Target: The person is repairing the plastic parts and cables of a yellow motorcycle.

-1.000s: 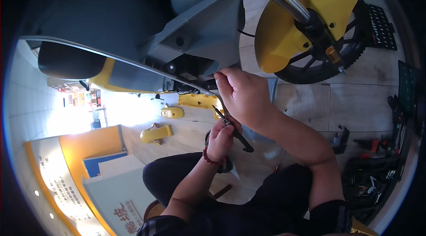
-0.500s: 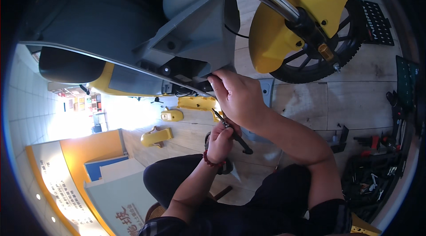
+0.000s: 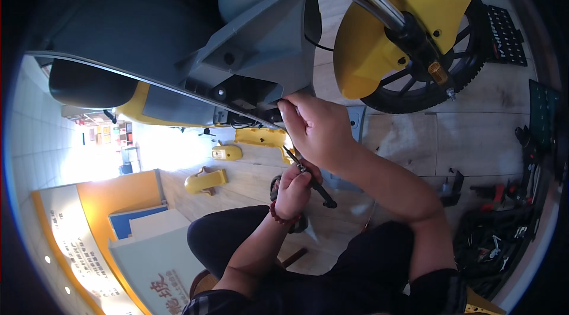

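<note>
The left hand (image 3: 294, 187) is closed around a slim dark screwdriver (image 3: 309, 176), wrist bent upward. The right hand (image 3: 314, 128) pinches its fingertips against the underside of the grey scooter panel (image 3: 261, 48), forearm reaching up from the lap

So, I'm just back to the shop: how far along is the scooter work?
Done: yellow panels lie off on the floor. In hand: the right hand reaches into the opening under the grey body; the left hand holds a black-handled tool. Left: panels unfitted, tools out.
</note>
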The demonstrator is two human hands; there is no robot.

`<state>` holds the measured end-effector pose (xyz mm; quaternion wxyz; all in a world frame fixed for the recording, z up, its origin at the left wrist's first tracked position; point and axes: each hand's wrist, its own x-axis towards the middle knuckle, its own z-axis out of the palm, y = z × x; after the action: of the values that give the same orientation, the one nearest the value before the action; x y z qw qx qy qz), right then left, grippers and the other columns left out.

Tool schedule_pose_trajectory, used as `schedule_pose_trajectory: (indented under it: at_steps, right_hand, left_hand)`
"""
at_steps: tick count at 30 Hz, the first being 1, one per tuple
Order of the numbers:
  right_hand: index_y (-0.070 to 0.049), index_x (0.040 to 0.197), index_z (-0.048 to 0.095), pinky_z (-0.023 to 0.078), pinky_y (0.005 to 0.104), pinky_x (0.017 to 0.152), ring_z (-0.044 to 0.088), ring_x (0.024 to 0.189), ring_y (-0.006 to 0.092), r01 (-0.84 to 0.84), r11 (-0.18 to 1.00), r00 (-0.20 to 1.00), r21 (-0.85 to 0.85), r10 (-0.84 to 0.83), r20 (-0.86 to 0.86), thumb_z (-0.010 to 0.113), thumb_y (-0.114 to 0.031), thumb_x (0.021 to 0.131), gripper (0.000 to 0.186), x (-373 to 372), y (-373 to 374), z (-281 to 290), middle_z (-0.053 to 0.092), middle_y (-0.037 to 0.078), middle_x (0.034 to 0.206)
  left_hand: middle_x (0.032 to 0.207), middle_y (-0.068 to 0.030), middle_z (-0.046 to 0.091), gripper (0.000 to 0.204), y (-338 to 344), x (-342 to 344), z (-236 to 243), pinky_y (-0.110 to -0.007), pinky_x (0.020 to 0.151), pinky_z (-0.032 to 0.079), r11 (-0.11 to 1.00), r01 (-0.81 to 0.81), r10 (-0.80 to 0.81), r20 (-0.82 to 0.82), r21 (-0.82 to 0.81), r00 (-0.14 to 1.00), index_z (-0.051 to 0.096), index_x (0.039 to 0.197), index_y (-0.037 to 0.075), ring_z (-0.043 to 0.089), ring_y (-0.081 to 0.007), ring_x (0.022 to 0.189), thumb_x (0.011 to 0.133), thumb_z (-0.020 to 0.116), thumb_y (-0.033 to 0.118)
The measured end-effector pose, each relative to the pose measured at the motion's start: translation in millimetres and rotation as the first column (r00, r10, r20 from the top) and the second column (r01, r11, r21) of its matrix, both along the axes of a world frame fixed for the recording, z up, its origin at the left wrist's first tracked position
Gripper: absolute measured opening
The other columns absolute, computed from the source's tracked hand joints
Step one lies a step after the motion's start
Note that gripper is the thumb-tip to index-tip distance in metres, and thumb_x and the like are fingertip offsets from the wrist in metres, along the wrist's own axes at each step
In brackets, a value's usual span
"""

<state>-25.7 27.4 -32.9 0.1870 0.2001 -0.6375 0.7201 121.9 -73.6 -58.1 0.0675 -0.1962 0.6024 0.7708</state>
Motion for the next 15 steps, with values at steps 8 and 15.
schedule_pose_trajectory:
  at_steps: [8,15]
  right_hand:
    - [-0.004,0.093,0.064,0.052,0.0313,0.053,0.066,0.061,0.0267,-0.128,0.991,0.982,-0.029,0.131,0.139,0.070,-0.010,0.082,0.013,-0.1,0.4,0.4,0.067,0.011,0.072]
    - [-0.006,0.090,0.064,0.051,0.0300,0.051,0.066,0.059,0.0249,-0.103,0.994,0.992,0.034,0.100,0.075,0.070,-0.008,0.081,0.011,-7.3,5.5,-0.2,0.066,0.010,0.069]
  left_hand:
    - [0.087,-0.0080,0.057,0.020,0.6,0.4,-0.1,-0.028,0.078,0.038,0.997,0.038,-0.035,-0.034,0.067,0.999,0.055,0.094,0.000,0.050,-0.0139,0.082,0.086,0.043,0.014]
    - [0.086,-0.0087,0.057,0.018,-1.8,1.7,-1.8,-0.028,0.078,0.038,0.998,0.058,-0.058,-0.008,0.025,0.998,0.054,0.094,0.000,0.050,-0.0142,0.081,0.086,0.043,0.013]
